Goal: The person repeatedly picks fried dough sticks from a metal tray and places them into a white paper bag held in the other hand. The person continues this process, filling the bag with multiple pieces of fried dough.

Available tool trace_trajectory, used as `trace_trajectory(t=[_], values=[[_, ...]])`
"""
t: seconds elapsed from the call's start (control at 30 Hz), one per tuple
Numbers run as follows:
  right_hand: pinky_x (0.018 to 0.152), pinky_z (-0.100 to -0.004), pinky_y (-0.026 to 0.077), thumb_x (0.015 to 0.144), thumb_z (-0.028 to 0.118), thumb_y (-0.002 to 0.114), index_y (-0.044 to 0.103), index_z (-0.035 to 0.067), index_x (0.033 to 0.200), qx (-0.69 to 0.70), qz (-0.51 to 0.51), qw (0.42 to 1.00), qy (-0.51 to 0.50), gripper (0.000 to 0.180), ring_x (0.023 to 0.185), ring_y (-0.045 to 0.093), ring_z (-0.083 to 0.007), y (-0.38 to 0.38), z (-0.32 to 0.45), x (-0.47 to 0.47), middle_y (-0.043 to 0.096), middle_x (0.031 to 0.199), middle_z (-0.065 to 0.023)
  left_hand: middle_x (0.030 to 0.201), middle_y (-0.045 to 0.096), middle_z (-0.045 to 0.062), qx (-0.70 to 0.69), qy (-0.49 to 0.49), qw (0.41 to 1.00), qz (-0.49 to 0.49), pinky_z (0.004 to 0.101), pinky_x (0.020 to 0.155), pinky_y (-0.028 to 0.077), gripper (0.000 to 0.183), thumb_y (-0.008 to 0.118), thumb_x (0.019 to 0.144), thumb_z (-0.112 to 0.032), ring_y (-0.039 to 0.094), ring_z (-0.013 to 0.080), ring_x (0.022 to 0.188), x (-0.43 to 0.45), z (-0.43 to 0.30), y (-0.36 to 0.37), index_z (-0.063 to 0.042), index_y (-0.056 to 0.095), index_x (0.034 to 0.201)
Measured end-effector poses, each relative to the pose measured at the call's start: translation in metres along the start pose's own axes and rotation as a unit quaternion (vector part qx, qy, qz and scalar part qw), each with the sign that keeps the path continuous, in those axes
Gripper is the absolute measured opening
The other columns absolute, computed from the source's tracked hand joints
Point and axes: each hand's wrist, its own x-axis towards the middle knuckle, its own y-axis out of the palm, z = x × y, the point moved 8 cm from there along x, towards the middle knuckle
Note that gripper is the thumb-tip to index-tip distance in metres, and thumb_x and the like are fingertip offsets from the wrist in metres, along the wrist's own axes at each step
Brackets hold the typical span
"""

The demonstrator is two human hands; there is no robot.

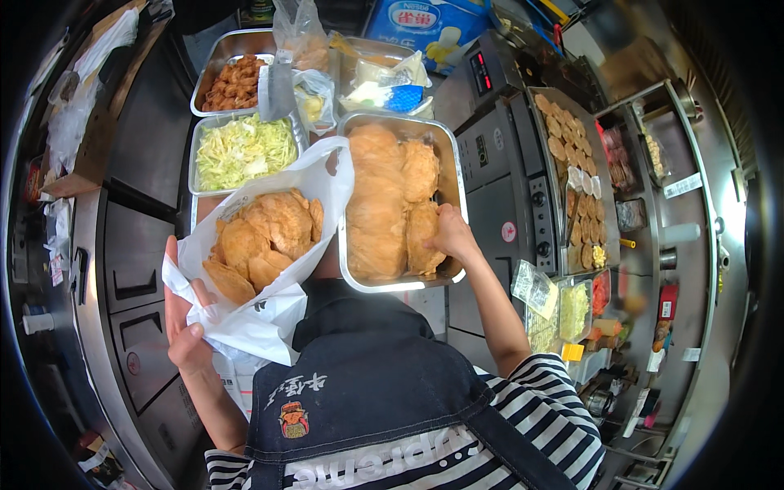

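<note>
My left hand point(190, 337) grips the lower edge of a white plastic bag point(334, 159), its thumb over the folded plastic. Inside the wide-mouthed bag lie several orange-brown pieces of coated chicken point(263, 236). My right hand point(454, 236) reaches into a deep rectangular metal tray point(456, 159). Its fingers are on a chicken piece point(422, 239) at the tray's near right; the fingertips are partly hidden. More chicken pieces point(373, 208) lie packed along the left side of this tray, and another piece point(420, 171) sits at the far right.
Beyond the bag stand a metal tray of shredded lettuce point(245, 153) and one of small browned meat pieces point(239, 82). Plastic bags point(392, 82) fill another tray. At right are an appliance with a red display point(482, 72) and a griddle with round patties point(566, 144). Steel cabinets point(131, 251) stand at left.
</note>
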Motion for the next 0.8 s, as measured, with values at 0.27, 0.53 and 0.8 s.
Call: trace_trajectory(t=[0.27, 0.53, 0.8], values=[[0.090, -0.0391, 0.051, 0.064, 0.017, 0.089, 0.051, -0.007, 0.129, 0.007, 0.009, 0.999, -0.042, 0.078, 0.109, 0.064, -0.0337, -0.002, 0.001, 0.000, 0.066, 0.112, -0.0214, 0.078, 0.056, 0.003, -0.034, 0.037, 0.998, -0.040, 0.0208, 0.088, 0.043, 0.116, 0.070, 0.065, -0.025, 0.058, 0.0142, 0.080, -0.003, -0.004, 0.010, 0.003, 0.004, 0.156], [0.083, -0.0359, 0.052, 0.078, 0.011, 0.081, 0.052, 0.001, 0.118, 0.112, -0.023, 0.989, -0.089, 0.050, 0.098, 0.068, -0.0282, -0.021, 0.025, -0.075, 0.069, 0.105, -0.0164, 0.080, 0.056, 0.003, 0.002, 0.003, 1.000, -0.026, 0.0198, 0.082, 0.043, 0.119, 0.069, 0.061, -0.023, 0.057, 0.0136, 0.078, -0.003, -0.010, 0.009, 0.001, 0.003, 0.157], [0.085, -0.0351, 0.051, 0.084, 0.009, 0.076, 0.053, 0.000, 0.122, 0.373, -0.093, 0.826, -0.413, 0.045, 0.100, 0.066, -0.0264, -0.072, 0.180, -0.111, 0.065, 0.111, -0.0159, 0.084, 0.056, 0.004, 0.019, -0.012, 1.000, 0.002, 0.0184, 0.075, 0.039, 0.118, 0.066, 0.061, -0.020, 0.053, 0.0120, 0.076, -0.005, -0.009, 0.007, -0.002, 0.003, 0.158]])
